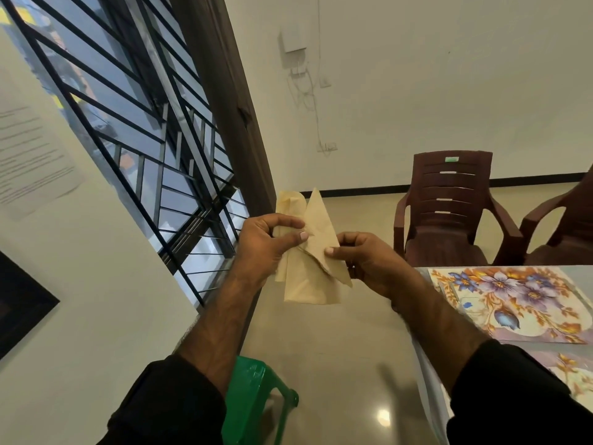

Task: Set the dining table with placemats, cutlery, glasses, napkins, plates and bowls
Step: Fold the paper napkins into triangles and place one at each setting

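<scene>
Beige folded paper napkins [309, 264] | we pinch them, left hand [266, 245] and right hand [362, 261] | risk: thin paper tears if we tug apart

Beige napkins [309, 277], floral placemat [513, 303], maroon chairs [449, 213], green stool [250, 403].
</scene>
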